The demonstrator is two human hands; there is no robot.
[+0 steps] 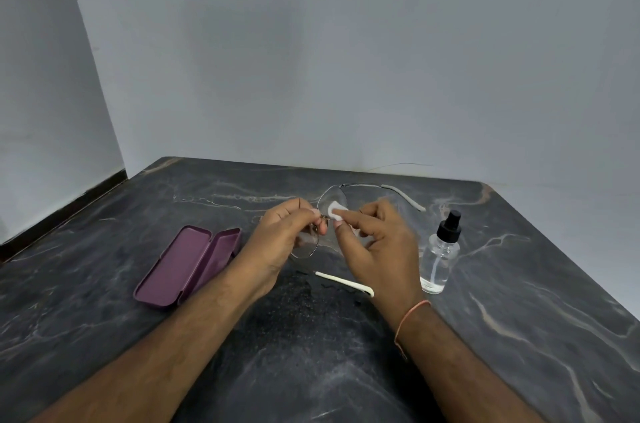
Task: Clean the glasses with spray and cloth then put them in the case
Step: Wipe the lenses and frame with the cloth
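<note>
1. The left hand holds the glasses above the dark marbled table, its fingers pinched shut on the thin wire frame near the bridge
2. The right hand has its fingers closed on a small white cloth, pressing it against the far lens
3. To wipe well, I would keep a light, circular pressure and brace the rim, since the slim metal frame looks easy to bend
4. The clear lenses are rounded; one pale temple tip arcs behind, the other hangs nearer
5. The plum case lies open at left, smooth and matte; the clear spray bottle, black-capped, stands at right
</note>
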